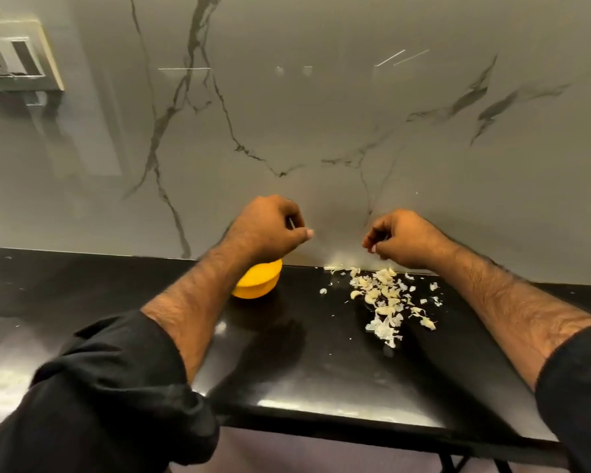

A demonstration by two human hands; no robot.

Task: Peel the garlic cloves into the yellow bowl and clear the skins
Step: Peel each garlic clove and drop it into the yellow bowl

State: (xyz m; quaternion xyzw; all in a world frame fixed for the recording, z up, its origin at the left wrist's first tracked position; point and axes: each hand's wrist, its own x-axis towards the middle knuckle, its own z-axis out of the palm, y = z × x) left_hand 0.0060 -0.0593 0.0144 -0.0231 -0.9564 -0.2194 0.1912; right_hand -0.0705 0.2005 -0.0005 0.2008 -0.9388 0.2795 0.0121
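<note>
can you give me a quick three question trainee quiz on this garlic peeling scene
1. True or false: the round yellow plastic bowl sits under the left forearm, left of the pale papery garlic skin pile.
2. What surface holds the pile? A) grey marble wall B) glossy black countertop C) the bowl
3. Fill in: both the left hand and the right hand have fingers that are ____.

Key: 1 true; 2 B; 3 curled, with something small and pale showing at the right hand's fingertips, too small to identify.

A glossy grey marble-look wall (pixel 321 114) with dark veins fills the far side. A socket plate (pixel 14 56) sits far left. Below runs a shiny black countertop (pixel 321 370) catching light reflections.
</note>
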